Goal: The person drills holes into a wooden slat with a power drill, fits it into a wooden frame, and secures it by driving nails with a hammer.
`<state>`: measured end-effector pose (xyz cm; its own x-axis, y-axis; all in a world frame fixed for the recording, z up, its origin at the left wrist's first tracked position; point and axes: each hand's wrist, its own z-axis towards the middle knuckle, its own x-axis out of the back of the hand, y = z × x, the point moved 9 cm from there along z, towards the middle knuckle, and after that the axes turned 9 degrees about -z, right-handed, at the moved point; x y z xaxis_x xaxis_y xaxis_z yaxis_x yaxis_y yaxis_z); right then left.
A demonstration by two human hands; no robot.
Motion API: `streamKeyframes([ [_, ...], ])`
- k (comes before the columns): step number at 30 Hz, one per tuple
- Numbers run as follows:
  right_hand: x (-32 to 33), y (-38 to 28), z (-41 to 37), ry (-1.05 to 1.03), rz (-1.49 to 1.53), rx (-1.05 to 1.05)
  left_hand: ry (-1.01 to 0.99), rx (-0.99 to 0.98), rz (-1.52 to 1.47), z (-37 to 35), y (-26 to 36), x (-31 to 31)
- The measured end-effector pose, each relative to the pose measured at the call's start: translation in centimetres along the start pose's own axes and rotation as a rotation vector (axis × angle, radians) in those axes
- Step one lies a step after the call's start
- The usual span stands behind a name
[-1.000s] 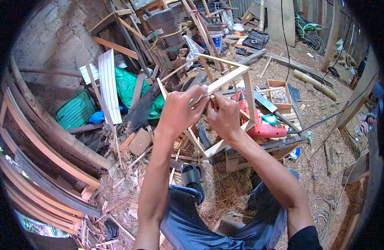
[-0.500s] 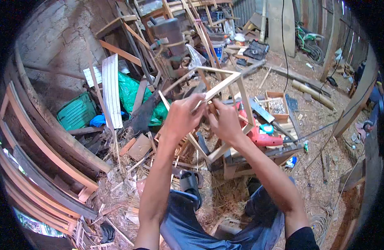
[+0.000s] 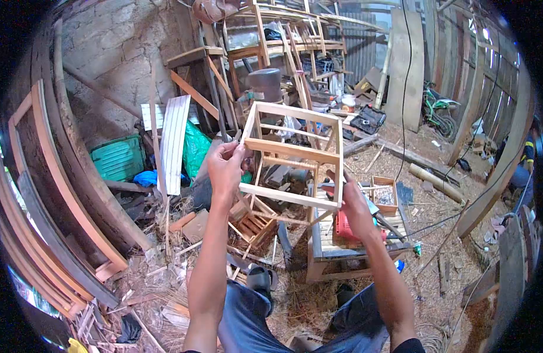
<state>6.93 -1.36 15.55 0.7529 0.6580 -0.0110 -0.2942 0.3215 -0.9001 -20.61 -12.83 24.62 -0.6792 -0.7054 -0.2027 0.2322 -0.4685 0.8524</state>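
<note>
A small box-shaped frame of pale wood strips, with a crossbar [image 3: 292, 150], is held up in front of me. My left hand [image 3: 225, 170] pinches its left side near the end of that crossbar. Closed around the lower right upright is my right hand [image 3: 355, 206], its fingers partly hidden by the wood. Behind and below that hand, a red power tool [image 3: 345, 227] lies on a low wooden bench [image 3: 333, 252]. A second slatted wooden frame [image 3: 255, 226] rests on the ground below the held one.
A wooden box [image 3: 395, 207] of small pieces sits on the bench. Long curved boards [image 3: 53, 170] lean at the left. A green plastic crate [image 3: 118, 159] stands by the wall. Another person [image 3: 523, 165] is at the far right. Wood scraps and shavings cover the floor.
My hands were close together at one bar of the frame; now they are apart on opposite sides. The frame has been turned, showing its rectangular face, and my view has tilted up slightly.
</note>
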Motion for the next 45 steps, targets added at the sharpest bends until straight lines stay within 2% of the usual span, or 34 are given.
streamKeyframes([
  [4,-1.3,-3.2,-0.3,-0.029,0.165,0.015,0.023,0.165,-0.002,0.3,-0.1,0.2],
  [8,-0.9,-3.7,-0.1,-0.003,0.180,-0.045,-0.035,0.293,-0.007,-0.4,0.9,0.4],
  [11,-1.2,-4.5,0.0,-0.019,0.230,-0.060,-0.028,0.310,-0.139,-0.7,1.2,0.7],
  [12,-1.1,-4.6,0.1,0.006,0.286,-0.048,-0.014,0.267,-0.108,-0.5,1.3,1.2],
  [13,-1.0,-4.9,0.4,0.026,0.342,-0.034,-0.002,0.277,-0.215,-0.7,1.4,1.1],
  [15,-0.6,-5.9,0.9,0.072,0.325,0.003,0.014,0.262,-0.253,-0.9,2.4,0.9],
  [21,-0.2,-10.7,0.6,0.074,0.304,0.028,-0.051,0.280,-0.214,-1.1,4.5,0.4],
  [25,1.3,-9.7,1.7,0.106,0.329,-0.009,-0.134,0.388,-0.290,-1.6,2.7,-0.8],
  [33,3.6,-5.6,2.2,0.148,0.323,-0.158,-0.152,0.336,-0.131,-0.6,-3.9,-1.0],
  [35,3.7,-5.6,2.5,0.122,0.333,-0.165,-0.128,0.391,-0.140,-1.6,-2.3,-1.3],
  [38,4.0,-4.1,3.1,0.057,0.220,-0.393,-0.154,0.510,-0.219,-1.0,-3.5,-1.5],
  [39,3.9,-4.7,3.6,0.060,0.219,-0.396,-0.155,0.515,-0.220,-1.0,-3.8,-1.6],
  [42,4.3,-3.6,3.7,0.060,0.175,-0.665,-0.085,0.529,-0.370,-0.8,-4.6,-2.3],
  [45,4.3,-2.8,4.8,0.029,0.176,-0.755,-0.051,0.484,-0.298,-0.9,-3.7,-2.4],
])
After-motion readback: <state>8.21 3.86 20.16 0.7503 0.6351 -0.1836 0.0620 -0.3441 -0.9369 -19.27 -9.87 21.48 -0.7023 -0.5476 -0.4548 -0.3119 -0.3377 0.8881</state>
